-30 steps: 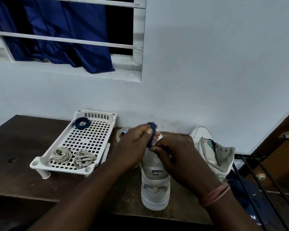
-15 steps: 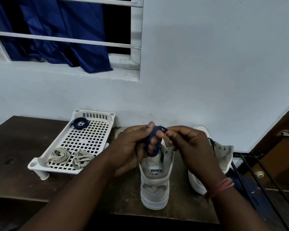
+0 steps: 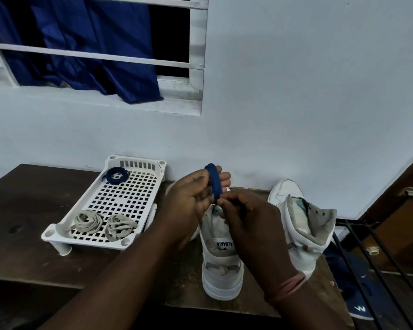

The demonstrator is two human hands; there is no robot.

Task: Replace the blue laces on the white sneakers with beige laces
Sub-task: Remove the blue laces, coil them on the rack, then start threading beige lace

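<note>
Above the near white high-top sneaker [image 3: 221, 263] on the dark wooden worktop [image 3: 29, 210], the left hand [image 3: 188, 206] holds a wound blue lace [image 3: 214, 181] while the right hand [image 3: 246, 217] pinches its end. Both sneakers look unlaced; two beige lace bundles [image 3: 105, 223] wait unthreaded in the white perforated plastic tray [image 3: 55, 234].

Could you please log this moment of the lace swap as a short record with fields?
left hand: holds blue lace looped round its fingers
right hand: pinches the lace's lower end
near sneaker: upright on table, no laces seen
far sneaker: unlaced, to the right
tray: coiled blue lace, two beige lace bundles
</note>
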